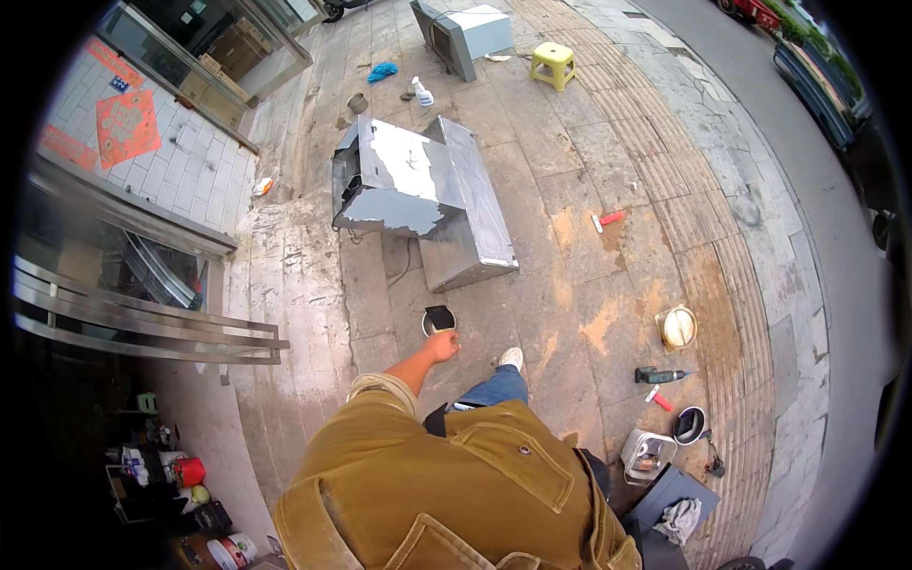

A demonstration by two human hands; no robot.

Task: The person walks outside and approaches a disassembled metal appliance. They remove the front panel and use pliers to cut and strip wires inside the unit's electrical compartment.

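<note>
My left hand (442,344) reaches forward with its fingers closed at the near rim of a small white-rimmed pail (427,328). Black shows inside the pail; whether this is paint or something else I cannot make out. Ahead of the hand lies a large grey sheet-metal housing (463,195), its top patched white and a cable trailing beside it. My right hand is out of view.
On the right are a drill (660,375), red-handled scrapers (608,220), a lidded bucket (677,328), a black-filled pail (689,426) and a clear tub (649,454). Farther off stand a spray bottle (423,92), a yellow stool (554,66) and another metal housing (486,33). A glass door (142,304) juts in at left.
</note>
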